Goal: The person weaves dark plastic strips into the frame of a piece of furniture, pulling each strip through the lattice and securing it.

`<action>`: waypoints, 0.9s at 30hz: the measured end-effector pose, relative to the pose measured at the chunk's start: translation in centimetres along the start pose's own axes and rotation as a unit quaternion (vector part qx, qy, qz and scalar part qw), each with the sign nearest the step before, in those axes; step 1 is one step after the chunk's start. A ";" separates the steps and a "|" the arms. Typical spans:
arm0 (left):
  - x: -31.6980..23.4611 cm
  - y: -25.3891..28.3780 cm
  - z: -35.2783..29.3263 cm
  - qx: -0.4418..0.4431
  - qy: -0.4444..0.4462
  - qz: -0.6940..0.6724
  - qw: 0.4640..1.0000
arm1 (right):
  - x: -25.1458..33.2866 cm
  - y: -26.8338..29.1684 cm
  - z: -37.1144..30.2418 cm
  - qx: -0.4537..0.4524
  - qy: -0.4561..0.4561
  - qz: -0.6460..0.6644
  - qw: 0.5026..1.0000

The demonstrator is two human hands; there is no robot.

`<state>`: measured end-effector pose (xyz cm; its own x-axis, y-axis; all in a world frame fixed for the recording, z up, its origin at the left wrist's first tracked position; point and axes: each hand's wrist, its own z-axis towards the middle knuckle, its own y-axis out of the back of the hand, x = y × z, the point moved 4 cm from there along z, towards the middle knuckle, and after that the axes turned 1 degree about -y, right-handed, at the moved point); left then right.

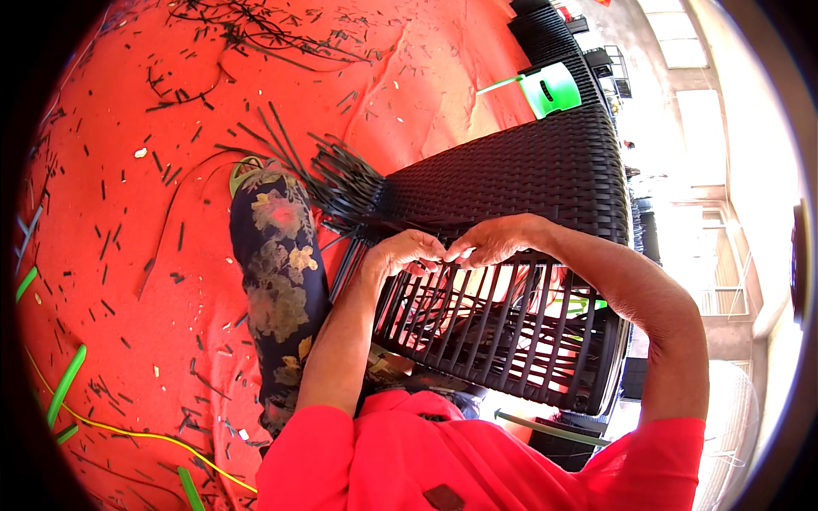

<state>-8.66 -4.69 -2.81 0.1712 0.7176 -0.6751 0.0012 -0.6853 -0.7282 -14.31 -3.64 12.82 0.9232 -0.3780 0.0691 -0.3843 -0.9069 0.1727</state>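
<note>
A dark wicker furniture piece [511, 175] lies in front of me, tightly woven on its far side. Nearer me, its open part shows bare parallel strips [486, 328] with gaps between them. My left hand [407, 253] and my right hand [494, 241] meet at the border between the two parts. Fingers of both hands are pinched closed at a dark strip there; the strip itself is mostly hidden by the fingertips. A bundle of loose strip ends [345, 179] fans out from the left corner of the weave, beside my knee.
Red sheeting [196, 281] covers the floor, strewn with short dark offcuts. Long loose strands [256, 34] lie in a tangle at the far left. A green plastic stool [552, 89] stands beyond the wicker. A yellow cord [162, 437] and green bars [66, 387] are at the lower left.
</note>
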 end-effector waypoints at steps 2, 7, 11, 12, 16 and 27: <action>0.3 -0.1 0.2 0.010 -0.018 -0.017 1.000 | 0.4 0.1 0.1 0.008 -0.009 -0.006 1.000; 0.7 -0.3 1.3 0.014 -0.009 -0.064 0.998 | 0.0 0.4 0.3 -0.078 -0.022 -0.031 0.996; 1.0 -0.3 1.7 0.005 -0.003 -0.075 0.997 | -1.3 0.5 0.7 -0.148 0.009 -0.054 0.987; 1.2 -0.2 1.9 0.009 -0.002 -0.074 0.997 | -1.5 0.4 0.9 -0.139 0.003 -0.069 0.988; 1.1 -0.4 1.8 0.023 0.004 -0.053 0.998 | -1.3 0.4 1.6 -0.162 0.037 -0.189 0.968; 2.0 0.7 1.8 0.042 -0.015 -0.126 0.991 | 0.8 0.0 1.3 -0.044 0.006 -0.271 0.962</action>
<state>-10.12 -3.49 -4.88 0.1459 0.8687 -0.4733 -0.0431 -0.4724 -0.8803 -13.60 -4.16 11.60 0.9880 0.1478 -0.0439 0.1542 -0.9506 0.2696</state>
